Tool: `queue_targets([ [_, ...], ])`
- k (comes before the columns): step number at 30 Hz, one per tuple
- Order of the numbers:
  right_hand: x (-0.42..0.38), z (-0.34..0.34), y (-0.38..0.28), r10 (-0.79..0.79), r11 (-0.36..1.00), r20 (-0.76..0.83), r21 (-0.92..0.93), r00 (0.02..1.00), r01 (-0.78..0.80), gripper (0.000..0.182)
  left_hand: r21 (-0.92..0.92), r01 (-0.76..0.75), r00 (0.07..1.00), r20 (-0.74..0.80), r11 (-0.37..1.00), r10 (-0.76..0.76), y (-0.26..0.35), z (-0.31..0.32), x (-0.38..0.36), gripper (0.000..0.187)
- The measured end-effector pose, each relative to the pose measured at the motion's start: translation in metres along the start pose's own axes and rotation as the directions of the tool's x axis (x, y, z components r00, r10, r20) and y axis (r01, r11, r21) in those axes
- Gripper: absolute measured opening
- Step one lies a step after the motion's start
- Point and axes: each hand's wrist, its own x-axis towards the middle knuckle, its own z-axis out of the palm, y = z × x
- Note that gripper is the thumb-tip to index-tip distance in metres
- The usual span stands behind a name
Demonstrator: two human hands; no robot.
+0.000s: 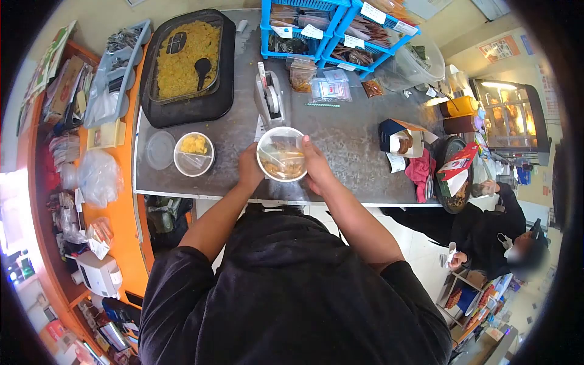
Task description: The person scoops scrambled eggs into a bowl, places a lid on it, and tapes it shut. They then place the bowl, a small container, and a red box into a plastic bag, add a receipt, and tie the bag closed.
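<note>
Between my hands is a round white takeaway bowl [261, 163] with brownish food and what looks like clear plastic inside. My left hand [250, 167] grips its left side, fingers partly hidden. My right hand [316, 168] closes on the right side, thumb at the rim. To the left stands a second white bowl [194, 173] with yellow food and a clear plastic piece in it. Beside that lies a clear round lid [160, 150]. A grey tape dispenser [268, 100] sits just beyond the held bowl.
A black tray [225, 91] of yellow food with a dark scoop stands back left. Blue baskets [294, 27] of packets rise at the back. An open box [395, 137], pink cloth [418, 172] and round dark tray [453, 201] lie right. Another person [486, 237] is at the right.
</note>
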Motion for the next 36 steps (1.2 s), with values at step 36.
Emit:
queue_targets([
  [36,-0.077,-0.06,-0.011,-0.514,0.703,0.443,-0.272,0.734,0.657,0.067,-0.25,0.677,0.598,0.735,0.692,-0.32,0.112,-0.031,0.032,0.026],
])
